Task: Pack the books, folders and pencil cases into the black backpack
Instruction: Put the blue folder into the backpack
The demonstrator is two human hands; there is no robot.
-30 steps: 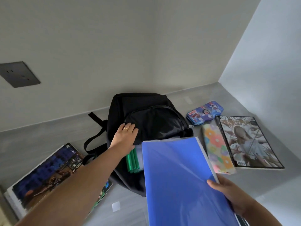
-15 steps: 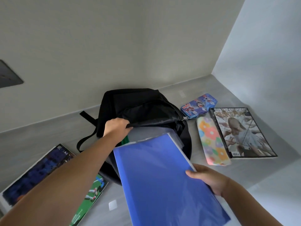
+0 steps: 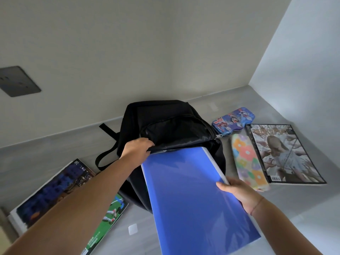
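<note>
Here we see the left hand (image 3: 137, 148) gripping the black backpack (image 3: 171, 126) flap while the right hand (image 3: 239, 193) holds the blue folder (image 3: 191, 196), its far edge inside.

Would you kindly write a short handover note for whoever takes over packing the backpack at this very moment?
Left hand: lifting the flap of the black backpack.
Right hand: grips the blue folder, whose far end is inside the opening.
Done: nothing fully packed that is visible.
Left: push the folder home, then the blue pencil case, floral pencil case, right magazine and left books.
</note>
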